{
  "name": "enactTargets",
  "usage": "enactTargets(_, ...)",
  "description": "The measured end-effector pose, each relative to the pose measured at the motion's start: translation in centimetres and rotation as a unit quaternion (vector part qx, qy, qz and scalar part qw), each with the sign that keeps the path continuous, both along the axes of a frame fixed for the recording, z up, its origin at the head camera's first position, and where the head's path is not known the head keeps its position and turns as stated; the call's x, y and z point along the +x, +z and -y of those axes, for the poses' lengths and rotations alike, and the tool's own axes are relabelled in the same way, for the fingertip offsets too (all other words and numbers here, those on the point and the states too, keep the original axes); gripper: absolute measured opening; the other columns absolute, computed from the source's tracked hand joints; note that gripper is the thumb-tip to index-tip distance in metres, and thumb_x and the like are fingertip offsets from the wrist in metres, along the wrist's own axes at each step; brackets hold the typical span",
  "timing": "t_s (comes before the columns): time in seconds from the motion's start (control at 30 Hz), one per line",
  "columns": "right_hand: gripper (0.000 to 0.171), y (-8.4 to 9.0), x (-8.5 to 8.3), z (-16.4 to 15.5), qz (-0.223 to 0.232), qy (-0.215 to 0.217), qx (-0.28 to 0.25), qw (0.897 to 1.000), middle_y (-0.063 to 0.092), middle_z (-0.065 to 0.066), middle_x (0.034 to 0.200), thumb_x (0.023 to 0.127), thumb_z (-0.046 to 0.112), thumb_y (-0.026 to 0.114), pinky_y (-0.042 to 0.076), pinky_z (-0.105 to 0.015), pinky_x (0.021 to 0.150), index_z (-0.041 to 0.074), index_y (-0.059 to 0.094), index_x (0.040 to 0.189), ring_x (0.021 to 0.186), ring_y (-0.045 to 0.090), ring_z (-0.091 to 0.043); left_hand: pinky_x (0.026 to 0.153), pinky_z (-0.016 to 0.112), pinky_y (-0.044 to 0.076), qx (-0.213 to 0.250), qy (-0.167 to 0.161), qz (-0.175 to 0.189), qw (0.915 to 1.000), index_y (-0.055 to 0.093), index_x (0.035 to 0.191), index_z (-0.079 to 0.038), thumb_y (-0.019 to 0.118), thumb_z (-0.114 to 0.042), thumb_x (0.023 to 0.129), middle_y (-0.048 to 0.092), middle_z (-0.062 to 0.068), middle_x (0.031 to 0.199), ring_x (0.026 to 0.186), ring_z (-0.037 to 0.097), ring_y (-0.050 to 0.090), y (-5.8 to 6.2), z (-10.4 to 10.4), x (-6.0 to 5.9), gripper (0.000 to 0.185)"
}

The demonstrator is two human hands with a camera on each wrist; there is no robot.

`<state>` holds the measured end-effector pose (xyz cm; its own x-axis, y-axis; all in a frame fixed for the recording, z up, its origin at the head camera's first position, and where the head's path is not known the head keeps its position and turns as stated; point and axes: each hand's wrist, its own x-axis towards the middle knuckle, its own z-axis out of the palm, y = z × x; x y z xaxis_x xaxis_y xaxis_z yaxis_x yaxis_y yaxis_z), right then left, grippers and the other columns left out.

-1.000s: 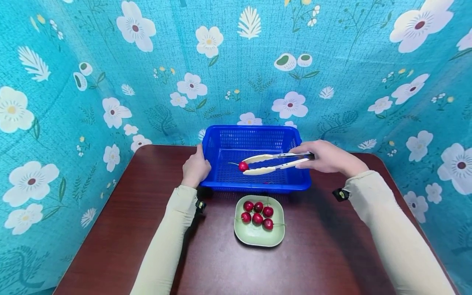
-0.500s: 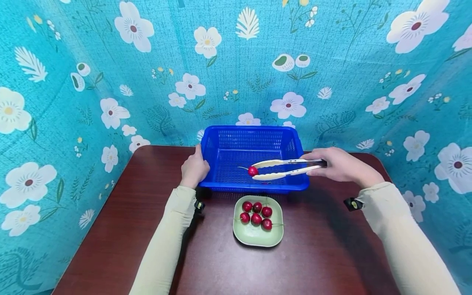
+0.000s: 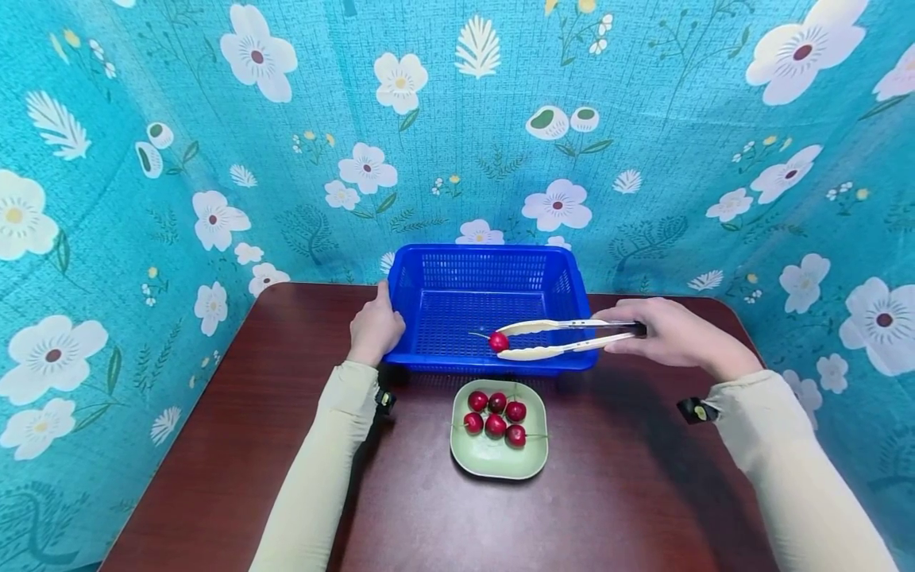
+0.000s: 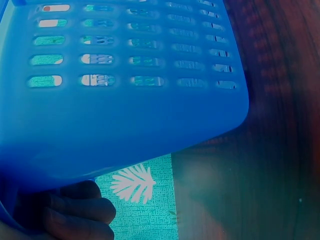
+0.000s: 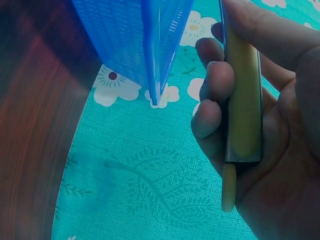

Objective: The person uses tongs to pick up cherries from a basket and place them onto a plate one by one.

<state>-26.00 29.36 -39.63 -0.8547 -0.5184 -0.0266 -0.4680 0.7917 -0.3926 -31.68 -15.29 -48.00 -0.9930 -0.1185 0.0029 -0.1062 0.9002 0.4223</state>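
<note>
My right hand (image 3: 665, 334) grips a pair of tongs (image 3: 546, 353) with cream-coloured tips; in the right wrist view, fingers and thumb wrap their handle (image 5: 244, 100). Between the tips a red cherry (image 3: 498, 342) with a green stem is pinched, over the near part of a blue perforated basket (image 3: 486, 253). My left hand (image 3: 375, 326) holds the basket's left rim, its fingers (image 4: 82, 215) curled under the edge in the left wrist view. In front of the basket, a pale green dish (image 3: 498, 465) bears several cherries (image 3: 495, 426).
A dark brown wooden table (image 3: 608, 492) carries the basket and dish. Behind and at both sides hangs a turquoise flowered cloth (image 3: 443, 119), close to the basket's far side.
My right hand has moved to the right and a little nearer, carrying the tongs and the pinched cherry towards the basket's near edge. The left hand keeps its hold on the rim.
</note>
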Motion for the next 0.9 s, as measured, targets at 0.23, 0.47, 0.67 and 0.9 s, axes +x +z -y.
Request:
enactTargets(0.23, 0.047, 0.1, 0.6, -0.2, 0.003, -0.005, -0.001, 1.0, 0.074, 0.008, 0.107, 0.088, 0.034, 0.083, 0.054, -0.039, 0.079, 0.023, 0.072, 0.133, 0.091, 0.064, -0.015, 0.077, 0.058, 0.057, 0.001, -0.002, 0.006, 1.0, 0.023, 0.164, -0.009, 0.053, -0.02, 0.102, 0.071, 0.024, 0.116, 0.09, 0.041, 0.071, 0.0, 0.0, 0.1, 0.07)
enactTargets(0.47, 0.049, 0.0, 1.2, -0.1, 0.007, 0.005, -0.012, 1.0, 0.074, 0.008, 0.109, 0.088, 0.033, 0.083, 0.055, -0.036, 0.077, 0.022, 0.072, 0.134, 0.089, 0.063, -0.013, 0.077, 0.058, 0.057, 0.003, 0.001, 0.001, 1.0, 0.024, 0.164, -0.008, 0.053, -0.02, 0.102, 0.071, 0.025, 0.118, 0.091, 0.042, 0.072, 0.0, 0.1, 0.1, 0.069)
enactTargets(0.67, 0.047, -0.3, 1.9, 0.4, 0.004, 0.035, -0.024, 0.999, 0.073, 0.015, 0.107, 0.088, 0.03, 0.084, 0.055, -0.028, 0.076, 0.025, 0.072, 0.133, 0.089, 0.063, -0.007, 0.077, 0.058, 0.057, 0.003, 0.001, 0.006, 1.0, 0.024, 0.164, -0.009, 0.053, -0.02, 0.102, 0.071, 0.025, 0.119, 0.092, 0.042, 0.072, -0.1, 0.2, 0.1, 0.069)
enactTargets(0.9, 0.045, -0.5, 3.1, 0.9, 0.007, 0.059, -0.02, 0.998, 0.07, 0.021, 0.104, 0.087, 0.032, 0.084, 0.054, -0.027, 0.075, 0.031, 0.072, 0.131, 0.087, 0.062, -0.004, 0.071, 0.055, 0.057, 0.001, -0.002, 0.001, 1.0, 0.024, 0.164, -0.009, 0.053, -0.02, 0.102, 0.072, 0.024, 0.115, 0.086, 0.04, 0.071, 0.0, 0.0, -0.1, 0.069)
